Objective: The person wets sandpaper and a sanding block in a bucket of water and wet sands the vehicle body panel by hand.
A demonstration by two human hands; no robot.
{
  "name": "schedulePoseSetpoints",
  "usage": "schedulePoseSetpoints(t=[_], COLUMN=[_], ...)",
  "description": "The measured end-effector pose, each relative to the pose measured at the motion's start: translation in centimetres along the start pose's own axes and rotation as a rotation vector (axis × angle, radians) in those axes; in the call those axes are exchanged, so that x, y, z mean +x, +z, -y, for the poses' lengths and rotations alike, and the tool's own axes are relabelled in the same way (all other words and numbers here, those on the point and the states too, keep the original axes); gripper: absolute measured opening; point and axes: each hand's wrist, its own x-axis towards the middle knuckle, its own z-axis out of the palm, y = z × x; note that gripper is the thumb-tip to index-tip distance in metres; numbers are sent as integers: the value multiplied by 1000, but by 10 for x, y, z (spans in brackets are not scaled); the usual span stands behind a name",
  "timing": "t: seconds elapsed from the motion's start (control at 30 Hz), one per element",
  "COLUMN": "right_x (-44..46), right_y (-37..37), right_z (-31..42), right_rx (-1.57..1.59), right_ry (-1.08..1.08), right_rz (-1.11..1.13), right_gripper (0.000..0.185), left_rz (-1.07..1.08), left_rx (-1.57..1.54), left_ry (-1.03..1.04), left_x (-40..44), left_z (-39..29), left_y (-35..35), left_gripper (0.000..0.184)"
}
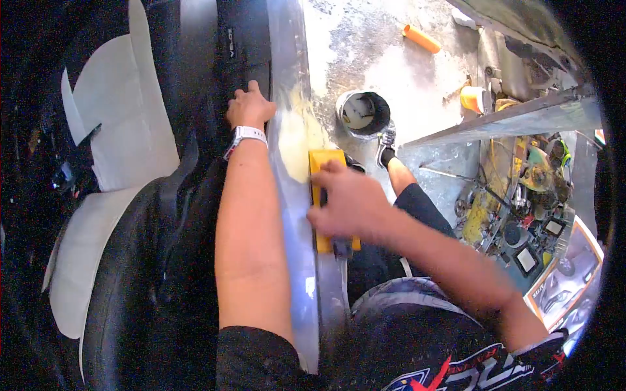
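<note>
Car side: a dark interior with a pale seat (127,111) fills the left; dark trim (254,55) lies alongside the sill.
Sill: the long silvery sill (287,32) runs top to bottom, with a yellowish patch (293,140) between the two hands.
Floor: the wet-looking floor (404,91) spreads out to the right of the sill.
Cluttered corner: parts and tools (515,215) lie crowded at right, too jumbled to name singly, near a framed poster (566,277).
Yellow block: the block (327,157) lies lengthwise along the sill's outer edge, below the patch, under the right hand.
Right hand: this hand (352,201) is motion-blurred; it seems to clasp the block, fingers and thumb bent over it.
Bucket: the bucket (365,136) stands on the floor beside a shoe (387,146).
Left hand: this hand (251,106) rests on the trim, fingers loosely spread, pinching nothing; a white watch (249,133) circles the wrist.
Orange tube: the tube (422,38) lies on the floor beyond the bucket.
</note>
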Motion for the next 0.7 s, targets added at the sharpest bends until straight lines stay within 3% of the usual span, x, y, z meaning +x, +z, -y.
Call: schedulePoseSetpoints(t=[0.1, 0.2, 0.3, 0.37, 0.43, 0.53, 0.6, 0.7], right_x=[11, -63, -71, -32, 24, 28, -28, -72], right_y=[1, 9, 0, 9, -10, -18, 8, 7], right_z=[-8, 14, 23, 7, -1, -4, -6, 9], right_rx=[29, 22, -25, -39, -38, -10, 74, 35], right_ry=[-19, -126, -53, -58, 48, 120, -106, -149], right_rz=[-33, -82, 121, -65, 49, 167, -83, -3], right_gripper=[54, 59, 64, 62, 53, 59, 64, 73], left_rz=[2, -5, -36, -31, -32, -14, -9, -6], left_rx=[-9, -13, -17, -12, -10, -30, -19, -15], left_ry=[-1, -13, 26, 17, 4, 0, -8, -14], left_x=[2, -1, 5, 8, 10, 0, -2, -1], left_z=[1, -1, 5, 5, 7, -4, -2, 3], left_y=[4, 1, 8, 14, 8, 0, -2, 2], left_gripper=[66, 66, 83, 83, 77, 66, 66, 67])
